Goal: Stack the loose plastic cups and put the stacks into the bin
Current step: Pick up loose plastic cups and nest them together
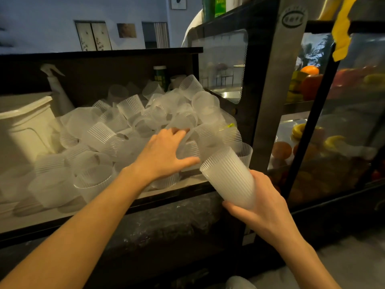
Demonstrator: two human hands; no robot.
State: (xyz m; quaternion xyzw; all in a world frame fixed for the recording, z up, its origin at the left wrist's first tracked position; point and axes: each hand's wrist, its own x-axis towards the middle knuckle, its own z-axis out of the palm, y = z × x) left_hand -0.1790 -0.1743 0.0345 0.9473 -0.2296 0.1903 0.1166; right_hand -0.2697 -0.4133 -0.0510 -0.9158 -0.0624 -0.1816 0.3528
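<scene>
1. Frosted ribbed plastic everywhere, head view: pile of loose cups fills the open dark shelf, most lying on their sides, some tumbled on top of others.
2. L hand reaches into the pile near its right end, fingers curled over the rim of one loose cup, thumb stretched out along its near side. Gripping that cup, w/ the cup still touching its neighbours.
3. R hand sits lower right, in front of the shelf edge, wrapped round the base end of a stack of cups. Stack tilts up and left, open mouth aimed toward the L hand's cup, just beside the thumb.
4. Hands near each other, not touching.
5. White bin stands at the far left of the shelf, well apart from both hands; cups lean against its right wall.
6. Spray bottle upright behind the bin; green can at the back behind the pile.
7. Glass display case to the right, w/ fruit blurred inside. Yellow cloth hangs at its top.
</scene>
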